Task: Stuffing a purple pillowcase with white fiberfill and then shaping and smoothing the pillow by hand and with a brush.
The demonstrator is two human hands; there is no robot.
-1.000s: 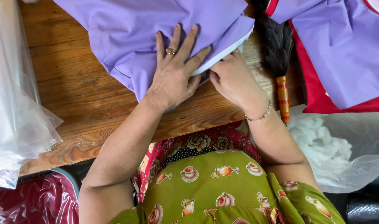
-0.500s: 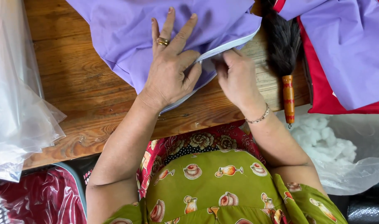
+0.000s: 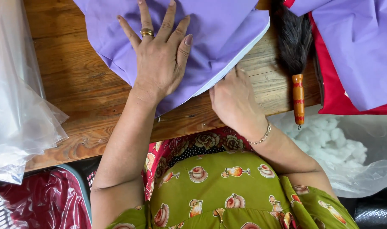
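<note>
Nearest lay the person's lap in a green patterned dress (image 3: 227, 195); to its left sat a red plastic-wrapped bundle (image 3: 45, 199) in a basket, and to its right a clear bag of white stuffing (image 3: 329, 135); a loose sheet of clear plastic (image 3: 15, 106) draped over the left edge of the wooden table (image 3: 74, 85); on the table's near edge the right hand (image 3: 235, 99) rested with its fingers curled together and tucked under the white-trimmed edge of the purple cover (image 3: 210, 34), though whether they pinched that edge I could not tell; just left and a little farther, the left hand (image 3: 159, 59) lay flat on the cover, fingers spread apart, a gold ring on one; the cover itself lay across the far middle of the table; right of it lay a dark brush (image 3: 296, 51) with an orange handle pointing near; farther right lay more purple cloth (image 3: 363, 46) over red fabric (image 3: 337, 93).
</note>
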